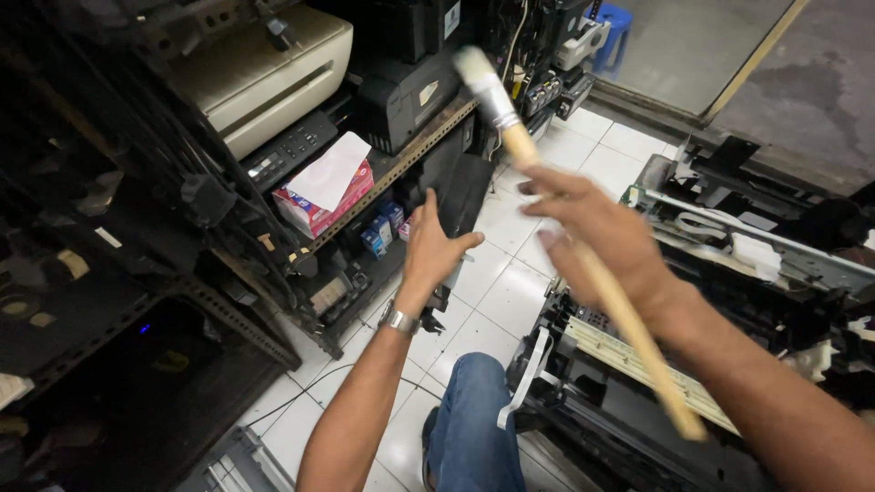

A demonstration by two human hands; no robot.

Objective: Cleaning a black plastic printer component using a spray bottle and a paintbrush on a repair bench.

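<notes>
The right hand (606, 241) is clamping the brush (583, 246) mid-handle, a light, stiff stick by the look; the left hand (435, 251) is spreading open fingers on a black panel (465, 196).

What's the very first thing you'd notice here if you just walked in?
Probably the long wooden paintbrush, raised in the right hand with its pale bristles pointing up near the top middle. Next, the left hand, wearing a wristwatch, reaches toward the black panel leaning against the metal shelf crowded with printers. On the right sits an opened-up printer with its insides showing.
</notes>
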